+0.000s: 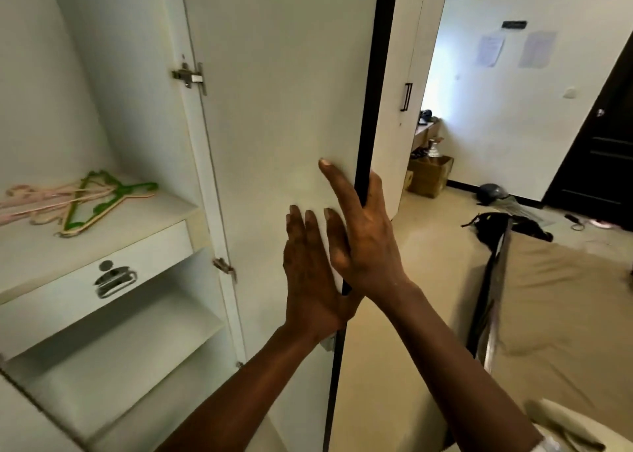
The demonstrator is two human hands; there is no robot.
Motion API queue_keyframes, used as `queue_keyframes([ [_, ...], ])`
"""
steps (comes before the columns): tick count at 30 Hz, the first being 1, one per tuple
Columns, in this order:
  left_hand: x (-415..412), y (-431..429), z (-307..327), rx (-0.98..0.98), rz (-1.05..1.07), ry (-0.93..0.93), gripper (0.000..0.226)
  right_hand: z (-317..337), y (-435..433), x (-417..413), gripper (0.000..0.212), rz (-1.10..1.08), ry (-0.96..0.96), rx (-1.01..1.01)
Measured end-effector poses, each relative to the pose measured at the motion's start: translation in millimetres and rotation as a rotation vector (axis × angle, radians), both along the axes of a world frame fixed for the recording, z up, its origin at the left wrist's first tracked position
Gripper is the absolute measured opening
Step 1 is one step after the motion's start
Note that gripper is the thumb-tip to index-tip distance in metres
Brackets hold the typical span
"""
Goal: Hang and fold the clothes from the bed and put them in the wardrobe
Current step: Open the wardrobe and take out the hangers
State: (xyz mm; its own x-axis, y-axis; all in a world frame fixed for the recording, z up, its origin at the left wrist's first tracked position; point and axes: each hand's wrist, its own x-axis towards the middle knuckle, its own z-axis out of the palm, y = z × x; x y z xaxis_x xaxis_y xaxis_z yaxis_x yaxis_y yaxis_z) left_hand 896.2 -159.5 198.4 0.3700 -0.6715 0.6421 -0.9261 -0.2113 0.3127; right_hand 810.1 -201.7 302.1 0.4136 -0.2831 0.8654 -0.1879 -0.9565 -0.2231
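Observation:
The white wardrobe door (281,102) stands open in front of me, with a dark outer edge. My right hand (363,236) wraps around that edge, thumb on the inner face and fingers behind. Just left of it, my left hand (308,273) presses flat against the door's inner face, fingers spread. The wardrobe (113,85) is open at left; several pink and green hangers (82,201) lie on its shelf. The bed (555,308) with a tan sheet is at right, and dark clothing (493,225) lies at its far end.
Below the hanger shelf are a drawer with a metal handle (113,280) and a bare shelf (113,345). A second wardrobe door (404,102) stands ajar behind. A cardboard box (428,174), a helmet (489,191) and a dark room door (599,143) lie beyond.

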Motion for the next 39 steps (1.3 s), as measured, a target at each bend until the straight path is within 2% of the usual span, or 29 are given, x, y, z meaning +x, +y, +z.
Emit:
queue_keyframes([
  [3,-25,-47,-1,-0.111,0.044,0.059,0.127,-1,-51,-18,0.054,0.075,-0.014,0.039],
  [9,-61,-153,12,-0.125,0.189,0.149,0.122,1,-157,-34,0.045,0.175,-0.074,0.141],
  [14,-66,-207,15,-0.051,0.309,0.105,0.121,8,-216,-35,0.045,0.222,-0.04,0.199],
  [17,-66,-227,20,0.004,0.348,0.082,0.129,13,-238,-33,0.045,0.238,-0.046,0.25],
  [22,-67,-224,18,-0.007,0.339,0.106,0.126,12,-236,-35,0.045,0.231,-0.017,0.227],
  [24,-59,-209,16,-0.069,0.208,0.109,0.123,7,-224,-32,0.048,0.191,-0.042,0.228],
  [26,-46,-181,13,-0.15,0.01,0.136,0.115,0,-206,-25,0.054,0.017,-0.139,0.222],
  [28,-29,-140,8,-0.192,-0.035,0.199,0.103,-7,-178,-12,0.06,-0.134,-0.299,0.188],
  [29,-21,-120,4,-0.203,-0.012,0.232,0.099,-10,-164,-7,0.061,-0.141,-0.359,0.183],
  [31,3,-76,-9,-0.229,0.113,0.257,0.091,-20,-134,15,0.058,0.019,-0.392,0.182],
  [33,36,-26,-22,-0.246,0.252,0.224,0.086,-33,-105,48,0.047,0.308,-0.334,0.295],
  [34,53,-1,-26,-0.247,0.312,0.189,0.084,-39,-91,64,0.044,0.444,-0.276,0.391],
  [36,95,59,-27,-0.229,0.439,0.123,0.079,-48,-54,105,0.051,0.664,-0.14,0.545],
  [39,159,142,-9,-0.119,0.617,-0.029,0.07,-65,-1,170,0.06,0.867,0.124,0.642],
])
